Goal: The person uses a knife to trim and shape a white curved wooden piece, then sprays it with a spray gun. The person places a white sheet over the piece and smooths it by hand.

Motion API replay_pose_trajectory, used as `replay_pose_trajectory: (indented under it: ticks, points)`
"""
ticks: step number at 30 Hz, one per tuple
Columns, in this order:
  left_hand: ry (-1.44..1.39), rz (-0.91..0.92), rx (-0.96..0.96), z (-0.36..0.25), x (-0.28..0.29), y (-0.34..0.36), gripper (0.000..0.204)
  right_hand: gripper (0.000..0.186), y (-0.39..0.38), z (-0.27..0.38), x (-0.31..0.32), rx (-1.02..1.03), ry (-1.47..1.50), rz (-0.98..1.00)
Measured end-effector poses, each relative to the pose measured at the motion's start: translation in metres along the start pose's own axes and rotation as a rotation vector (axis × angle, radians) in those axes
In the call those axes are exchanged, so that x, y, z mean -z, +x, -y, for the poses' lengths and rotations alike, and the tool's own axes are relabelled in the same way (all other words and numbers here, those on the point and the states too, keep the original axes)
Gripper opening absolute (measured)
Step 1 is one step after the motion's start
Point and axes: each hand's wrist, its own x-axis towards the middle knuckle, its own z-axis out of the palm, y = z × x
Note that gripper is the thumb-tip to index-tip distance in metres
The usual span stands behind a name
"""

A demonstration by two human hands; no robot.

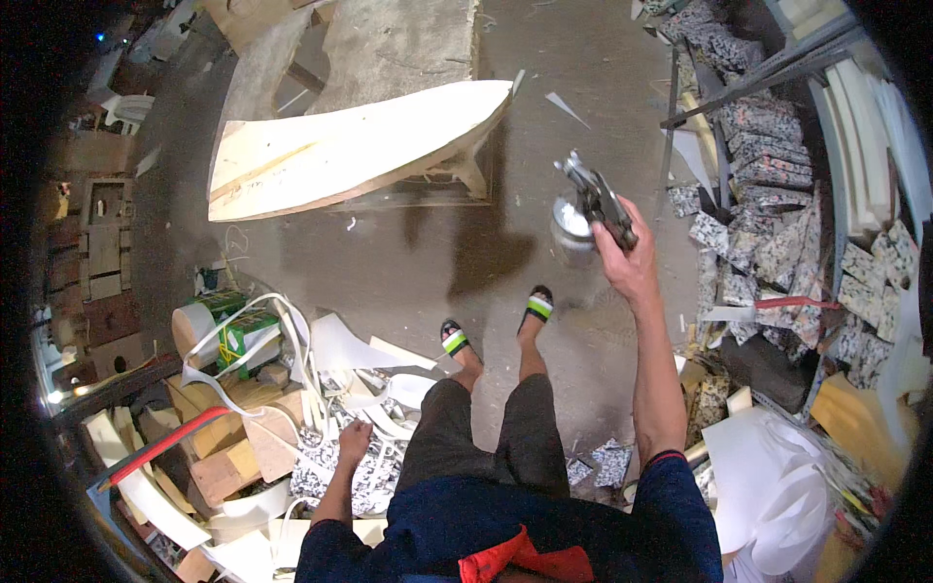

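Note:
My right hand (622,248) is stretched forward and wrapped round the handle of a dark metal spray gun (603,202). A round, shiny cup (573,222) hangs under the gun, its edges smeared by motion. Low at my left side hangs my left hand (356,442), its fingers curled in with nothing showing in them. Beneath that hand lie speckled black-and-white foam pieces (340,471). Ahead and to the left of the spray gun, a long pale board (360,146) with a curved edge rests on a wooden frame (457,167).
Speckled foam blocks (768,146) are piled along the right, beside a metal rack (768,78). White sheeting (768,486) bulges near my right elbow. Offcuts and white strips (282,330) heap up at the left. A large worn panel (398,49) lies beyond the board.

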Motion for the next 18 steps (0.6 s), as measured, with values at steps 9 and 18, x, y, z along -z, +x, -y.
replay_pose_trajectory:
  ticks: [9, 18]
  points:
    - [-0.261, -0.063, 0.322, 0.048, -0.055, -0.098, 0.031, 0.038, 0.095, 0.000, -0.023, 0.060, 0.024, 0.004]
    - [-0.488, 0.017, 0.373, -0.010, -0.136, -0.131, 0.029, 0.057, 0.119, -0.007, -0.023, -0.019, -0.029, 0.141]
